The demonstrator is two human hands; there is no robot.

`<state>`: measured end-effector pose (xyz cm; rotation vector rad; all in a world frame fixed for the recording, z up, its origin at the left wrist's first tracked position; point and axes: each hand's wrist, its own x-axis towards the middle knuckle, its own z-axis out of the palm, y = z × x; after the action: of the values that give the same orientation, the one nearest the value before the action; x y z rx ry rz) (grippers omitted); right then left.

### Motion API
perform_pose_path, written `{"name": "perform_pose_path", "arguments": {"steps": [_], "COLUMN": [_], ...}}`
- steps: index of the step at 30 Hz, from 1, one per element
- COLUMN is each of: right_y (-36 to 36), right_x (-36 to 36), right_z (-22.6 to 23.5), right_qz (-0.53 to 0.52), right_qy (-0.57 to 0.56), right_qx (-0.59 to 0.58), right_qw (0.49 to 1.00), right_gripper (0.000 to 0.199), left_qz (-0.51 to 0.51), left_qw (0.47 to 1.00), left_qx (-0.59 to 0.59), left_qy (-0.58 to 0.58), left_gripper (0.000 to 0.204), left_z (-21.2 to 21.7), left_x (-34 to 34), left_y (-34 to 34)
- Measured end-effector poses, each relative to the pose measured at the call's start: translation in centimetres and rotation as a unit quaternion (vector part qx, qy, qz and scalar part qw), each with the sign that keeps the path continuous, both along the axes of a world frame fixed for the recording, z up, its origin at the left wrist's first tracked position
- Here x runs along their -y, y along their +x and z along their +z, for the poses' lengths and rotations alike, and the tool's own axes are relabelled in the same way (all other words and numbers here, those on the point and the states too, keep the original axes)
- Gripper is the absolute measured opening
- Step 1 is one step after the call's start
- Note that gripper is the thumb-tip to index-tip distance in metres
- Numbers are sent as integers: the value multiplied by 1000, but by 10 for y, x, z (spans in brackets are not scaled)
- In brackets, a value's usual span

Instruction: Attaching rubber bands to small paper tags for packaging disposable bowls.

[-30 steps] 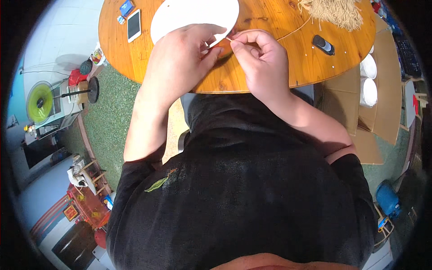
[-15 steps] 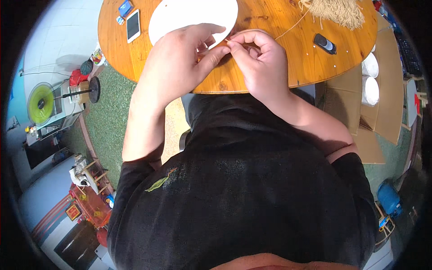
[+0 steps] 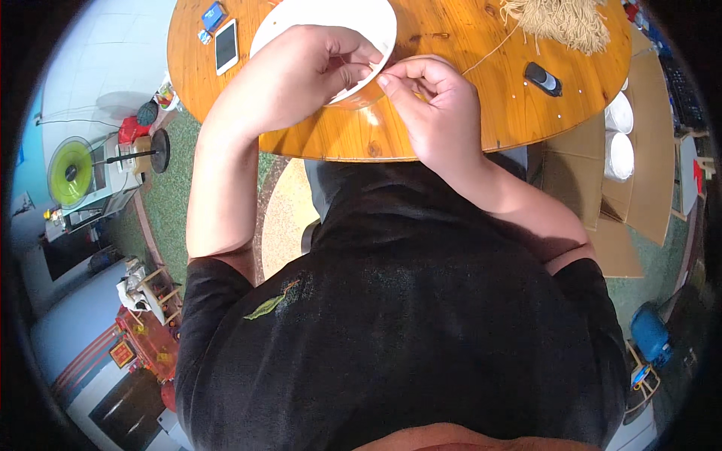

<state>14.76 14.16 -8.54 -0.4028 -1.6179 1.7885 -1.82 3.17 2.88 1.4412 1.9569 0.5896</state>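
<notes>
My left hand [image 3: 312,71] and my right hand [image 3: 429,101] meet over the near edge of a round wooden table [image 3: 451,128]. Their fingertips pinch a thin pale string [image 3: 492,51] that runs from a heap of the same string [image 3: 560,21] at the far right of the table. Just behind the fingers stands a white bowl [image 3: 323,15] with an orange outer side; my left hand covers its near rim.
A white phone [image 3: 226,46] and a blue card [image 3: 213,15] lie at the table's left. A small black device [image 3: 543,78] lies at its right. Cardboard boxes [image 3: 632,195] with white bowls [image 3: 620,135] stand to the right. A green fan [image 3: 71,171] sits on the floor left.
Both hands stay pinched together at the bowl's near rim; the fingers have shifted slightly along the string. Nothing else has moved.
</notes>
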Motion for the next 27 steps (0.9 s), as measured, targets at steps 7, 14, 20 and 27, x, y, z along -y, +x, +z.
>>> {"name": "perform_pose_path", "arguments": {"steps": [7,14,20,27], "right_y": [1,3,-1,-3], "right_x": [-4,-9,-7,-8], "right_z": [5,1,3,4], "right_qz": [2,85,83,95], "right_qy": [49,62,67,70], "right_qx": [26,47,20,20], "right_qw": [998,993,994,993], "right_gripper": [14,17,14,13], "left_qz": [7,50,92,162], "left_qw": [1000,995,971,944], "left_qx": [12,4,-20,8], "left_qy": [27,90,220,286], "left_gripper": [10,9,9,7], "left_z": [1,0,-2,-15], "left_x": [0,9,14,19], "left_y": [4,2,18,45]}}
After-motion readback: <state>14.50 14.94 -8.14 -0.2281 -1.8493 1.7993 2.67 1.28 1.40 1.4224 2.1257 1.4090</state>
